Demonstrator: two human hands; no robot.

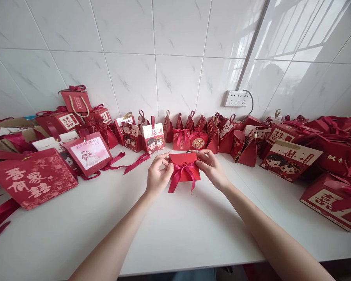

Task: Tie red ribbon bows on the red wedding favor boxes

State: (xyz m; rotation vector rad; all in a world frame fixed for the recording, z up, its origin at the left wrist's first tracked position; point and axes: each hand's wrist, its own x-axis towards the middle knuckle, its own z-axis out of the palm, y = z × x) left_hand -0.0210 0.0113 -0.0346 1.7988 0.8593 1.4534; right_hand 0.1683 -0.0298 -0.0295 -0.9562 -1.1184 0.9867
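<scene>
A small red gift box [183,159] with a crimson ribbon bow [184,168] on its front is held in the middle of the view, just above or on the white table. My left hand [160,171] grips its left side between thumb and fingers. On the opposite side, my right hand [211,167] pinches the box's right edge. Both ribbon tails hang down over the front. Right behind the box stand several red gift boxes, among them one with a gold round emblem [198,143].
Along the tiled wall [128,78] runs a row of red gift boxes. Larger boxes are piled at left, under a box with rope handles [76,102], and at right, near a beribboned box [333,199]. A power strip [236,98] is fixed to the wall. The white table [175,234] ends in front.
</scene>
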